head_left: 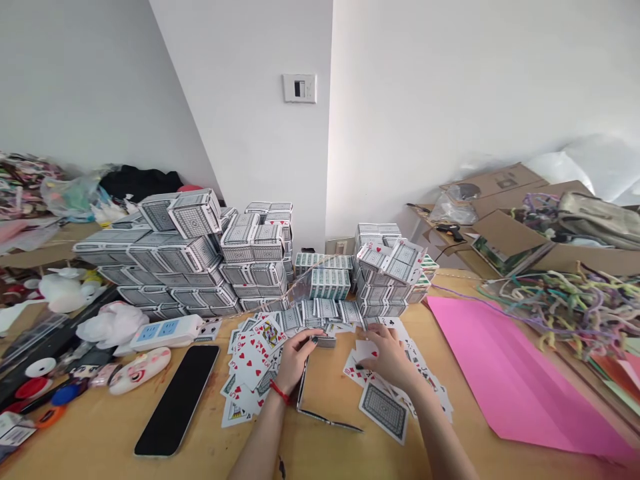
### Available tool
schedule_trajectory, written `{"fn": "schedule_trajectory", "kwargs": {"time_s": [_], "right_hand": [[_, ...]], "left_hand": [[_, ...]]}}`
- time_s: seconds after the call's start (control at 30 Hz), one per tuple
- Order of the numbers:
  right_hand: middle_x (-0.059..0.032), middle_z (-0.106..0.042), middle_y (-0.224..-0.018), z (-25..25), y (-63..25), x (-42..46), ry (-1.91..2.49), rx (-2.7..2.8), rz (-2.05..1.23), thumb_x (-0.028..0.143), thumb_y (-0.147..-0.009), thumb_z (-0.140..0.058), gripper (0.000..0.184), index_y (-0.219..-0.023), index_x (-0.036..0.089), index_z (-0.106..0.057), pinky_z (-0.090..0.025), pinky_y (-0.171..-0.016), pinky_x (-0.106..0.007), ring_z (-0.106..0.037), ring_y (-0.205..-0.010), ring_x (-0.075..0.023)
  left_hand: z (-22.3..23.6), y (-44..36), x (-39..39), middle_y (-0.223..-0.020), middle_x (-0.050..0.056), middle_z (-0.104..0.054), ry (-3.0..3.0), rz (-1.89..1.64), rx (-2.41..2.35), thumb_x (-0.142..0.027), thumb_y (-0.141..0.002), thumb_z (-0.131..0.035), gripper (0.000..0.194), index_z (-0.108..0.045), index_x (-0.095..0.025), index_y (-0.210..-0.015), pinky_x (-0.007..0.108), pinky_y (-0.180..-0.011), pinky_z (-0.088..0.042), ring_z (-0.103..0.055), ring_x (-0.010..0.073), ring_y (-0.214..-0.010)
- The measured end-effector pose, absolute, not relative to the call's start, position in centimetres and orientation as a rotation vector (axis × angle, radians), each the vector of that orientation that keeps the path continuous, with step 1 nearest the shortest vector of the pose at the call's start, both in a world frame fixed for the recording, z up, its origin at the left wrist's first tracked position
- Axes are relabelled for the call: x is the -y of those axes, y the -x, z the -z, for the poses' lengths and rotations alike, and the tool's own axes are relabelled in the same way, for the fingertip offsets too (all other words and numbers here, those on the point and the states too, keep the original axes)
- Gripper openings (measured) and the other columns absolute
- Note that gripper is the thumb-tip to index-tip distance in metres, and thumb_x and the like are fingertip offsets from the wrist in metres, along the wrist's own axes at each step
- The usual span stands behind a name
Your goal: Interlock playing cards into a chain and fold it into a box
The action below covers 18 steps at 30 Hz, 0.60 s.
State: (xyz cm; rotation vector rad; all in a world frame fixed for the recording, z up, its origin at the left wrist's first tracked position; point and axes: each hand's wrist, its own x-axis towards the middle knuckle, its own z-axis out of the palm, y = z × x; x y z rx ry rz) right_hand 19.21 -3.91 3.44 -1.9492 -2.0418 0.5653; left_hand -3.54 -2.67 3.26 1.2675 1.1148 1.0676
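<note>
My left hand (296, 357) is closed, its thumb and fingertips pinching near the upper end of a thin folded strip of cards (300, 393). That strip stands on edge and bends toward the right along the table. My right hand (387, 359) curls over loose cards, thumb and fingers at the edges of a white playing card (367, 351) with a red mark. Whether this card is lifted is hard to see. Face-up cards (250, 357) spread beside my left wrist. A card lying back up (384, 410) is below my right hand. Between the hands is a small card stack (327, 341).
Folded-card blocks are piled high at the back left (185, 267) and back right (383, 287). Green card blocks (330, 283) stand between. A phone (177, 400), a power strip (167, 332), pink paper (515, 373), pipe cleaners (575, 313) and cardboard boxes (510, 240) surround the work area.
</note>
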Motion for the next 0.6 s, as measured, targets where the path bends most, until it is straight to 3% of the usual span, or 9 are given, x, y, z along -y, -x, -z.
{"fn": "schedule_trajectory", "kwargs": {"time_s": [0.2, 0.43, 0.6], "right_hand": [[-0.0052, -0.048, -0.106, -4.29, -19.75, 4.35, 2.222, 2.054, -0.607, 0.022, -0.055, -0.066, 0.046, -0.099, 0.024, -0.052, -0.034, -0.075, -0.038, -0.042, -0.099, -0.0279], [-0.0064, -0.048, -0.102, -3.57, -19.52, 4.06, 2.23, 2.043, -0.563, 0.029, -0.054, -0.068, 0.042, -0.092, 0.021, -0.05, -0.032, -0.071, -0.034, -0.044, -0.095, -0.0276], [-0.0039, -0.056, -0.092, -3.48, -19.4, 3.98, 2.095, 2.01, -0.545, 0.026, -0.059, -0.064, 0.027, -0.083, 0.021, -0.052, -0.032, -0.072, -0.033, -0.047, -0.092, -0.0252]], "left_hand": [[-3.38, 3.5, 2.77, -0.092, 0.005, -0.069, -1.179, -1.154, -1.065, -0.027, -0.073, -0.046, 0.028, -0.069, -0.017, -0.084, 0.028, -0.078, -0.045, -0.061, 0.0201, -0.088], [-3.16, 3.52, 2.85, -0.093, 0.005, -0.068, -1.176, -1.156, -1.066, -0.034, -0.078, -0.045, 0.032, -0.068, -0.016, -0.091, 0.028, -0.08, -0.043, -0.06, 0.0212, -0.09], [-3.1, 3.61, 2.87, -0.092, 0.006, -0.069, -1.173, -1.173, -1.112, -0.04, -0.078, -0.045, 0.036, -0.068, -0.015, -0.09, 0.029, -0.079, -0.043, -0.06, 0.0218, -0.088]]}}
